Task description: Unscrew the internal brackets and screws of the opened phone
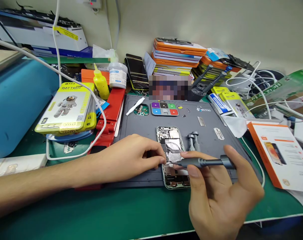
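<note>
An opened phone (171, 143) lies face-up with its insides showing on a dark grey work mat (211, 113). My left hand (131, 156) rests on the mat at the phone's left edge, fingertips pinched against its frame. My right hand (221, 196) grips a grey screwdriver (206, 162) held level, its tip pointing left onto the phone's middle. Two more screwdrivers (193, 141) lie just right of the phone.
A coloured screw tray (164, 109) and white spudger (135, 106) sit at the mat's back. Yellow battery boxes (66, 108), a red clamp (111, 116), a yellow bottle (101, 83) stand left. Stacked orange boxes (177, 55) stand behind, an orange-and-white box (278, 153) and white cables right.
</note>
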Action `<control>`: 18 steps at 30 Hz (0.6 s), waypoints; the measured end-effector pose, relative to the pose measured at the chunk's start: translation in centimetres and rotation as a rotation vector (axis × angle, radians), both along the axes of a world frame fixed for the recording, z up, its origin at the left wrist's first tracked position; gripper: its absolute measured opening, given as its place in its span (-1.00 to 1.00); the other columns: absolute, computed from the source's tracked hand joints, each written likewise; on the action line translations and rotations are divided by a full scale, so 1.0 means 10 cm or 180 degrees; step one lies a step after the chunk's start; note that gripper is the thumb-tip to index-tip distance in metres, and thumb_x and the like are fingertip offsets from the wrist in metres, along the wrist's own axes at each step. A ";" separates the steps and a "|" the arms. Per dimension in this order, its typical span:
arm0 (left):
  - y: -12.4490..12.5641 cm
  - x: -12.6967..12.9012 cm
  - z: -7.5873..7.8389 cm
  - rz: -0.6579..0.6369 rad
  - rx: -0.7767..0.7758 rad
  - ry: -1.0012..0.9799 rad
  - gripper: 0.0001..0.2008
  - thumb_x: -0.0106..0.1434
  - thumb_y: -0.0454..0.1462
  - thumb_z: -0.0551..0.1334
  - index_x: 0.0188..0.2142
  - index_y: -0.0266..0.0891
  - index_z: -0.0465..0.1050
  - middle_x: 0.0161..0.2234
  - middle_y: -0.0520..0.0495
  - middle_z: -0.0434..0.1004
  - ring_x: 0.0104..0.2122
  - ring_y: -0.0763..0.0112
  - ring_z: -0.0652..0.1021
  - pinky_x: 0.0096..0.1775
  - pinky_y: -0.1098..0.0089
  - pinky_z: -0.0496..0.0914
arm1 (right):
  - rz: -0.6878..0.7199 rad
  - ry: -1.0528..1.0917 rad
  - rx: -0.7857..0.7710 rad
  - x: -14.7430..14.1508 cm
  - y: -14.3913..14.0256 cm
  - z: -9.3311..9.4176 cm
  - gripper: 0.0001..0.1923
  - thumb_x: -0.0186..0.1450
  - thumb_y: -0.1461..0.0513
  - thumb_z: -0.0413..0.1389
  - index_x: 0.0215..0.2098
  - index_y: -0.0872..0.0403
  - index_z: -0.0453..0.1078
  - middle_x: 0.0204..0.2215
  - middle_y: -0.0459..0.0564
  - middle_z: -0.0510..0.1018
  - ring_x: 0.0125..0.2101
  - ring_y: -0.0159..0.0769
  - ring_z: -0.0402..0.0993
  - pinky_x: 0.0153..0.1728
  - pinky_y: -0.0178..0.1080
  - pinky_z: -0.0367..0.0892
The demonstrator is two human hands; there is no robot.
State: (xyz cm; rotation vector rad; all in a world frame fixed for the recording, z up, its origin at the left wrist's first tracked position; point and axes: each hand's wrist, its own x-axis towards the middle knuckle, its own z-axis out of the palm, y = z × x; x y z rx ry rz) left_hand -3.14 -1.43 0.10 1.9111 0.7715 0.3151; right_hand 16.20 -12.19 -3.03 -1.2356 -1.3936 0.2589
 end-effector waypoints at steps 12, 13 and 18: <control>0.00 0.00 -0.07 0.0066 0.0148 -0.0117 -0.89 0.49 -0.27 0.31 -0.15 -0.14 0.66 -0.24 0.19 0.72 -0.31 0.54 0.61 -0.27 0.58 0.36 | 0.0082 -0.0083 -0.0259 0.03 0.01 -0.06 -0.23 0.43 0.43 0.19 0.48 -0.19 0.11 -0.02 0.00 0.62 -0.09 -0.30 0.69 -0.14 -0.21 0.73; 0.00 0.00 -0.08 0.0063 0.0149 -0.0139 -0.89 0.50 -0.26 0.32 -0.16 -0.15 0.66 -0.24 0.19 0.72 -0.30 0.54 0.61 -0.26 0.58 0.37 | 0.0077 -0.0042 -0.0241 0.02 0.01 -0.05 -0.23 0.43 0.44 0.19 0.47 -0.19 0.12 -0.02 -0.01 0.62 -0.10 -0.33 0.69 -0.14 -0.24 0.73; 0.01 0.00 -0.08 0.0055 0.0136 -0.0212 -0.90 0.49 -0.26 0.34 -0.16 -0.16 0.67 -0.23 0.18 0.73 -0.27 0.53 0.64 -0.23 0.57 0.39 | 0.0095 0.0015 -0.0122 0.03 0.01 -0.04 -0.22 0.42 0.47 0.18 0.46 -0.20 0.12 -0.05 -0.05 0.62 -0.13 -0.40 0.69 -0.15 -0.35 0.70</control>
